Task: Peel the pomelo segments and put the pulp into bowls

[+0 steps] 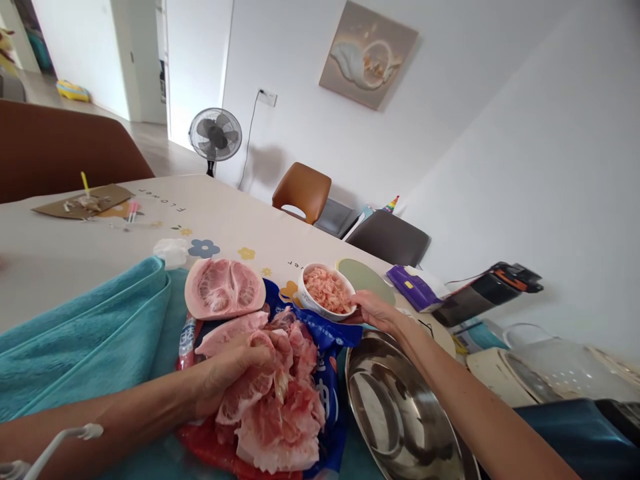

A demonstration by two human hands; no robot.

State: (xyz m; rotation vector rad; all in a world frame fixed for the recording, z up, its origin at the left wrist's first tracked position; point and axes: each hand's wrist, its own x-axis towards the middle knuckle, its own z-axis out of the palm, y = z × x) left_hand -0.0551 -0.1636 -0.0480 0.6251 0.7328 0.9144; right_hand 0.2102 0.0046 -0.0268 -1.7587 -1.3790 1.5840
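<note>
My right hand [373, 310] grips the right side of a white bowl [323, 312], thumb near the rim and fingers partly hidden beneath. Pink pomelo pulp [327, 288] in small pieces fills the bowl. My left hand [245, 367] is closed on a piece of pomelo peel [245, 400] at the pile; its fingertips are partly hidden. More pink-white peel and membrane [285, 433] lie heaped on a blue and red plastic bag [327, 373]. Behind the heap rests a hollowed pomelo half [225, 290], its inside facing me.
A large steel basin [400, 407] stands under my right forearm. A teal towel [100, 333] lies folded at left. Farther right are a purple tissue pack [413, 287], a dark bottle [480, 293] and a cream appliance [505, 377]. Chairs and a fan [216, 135] stand beyond the table.
</note>
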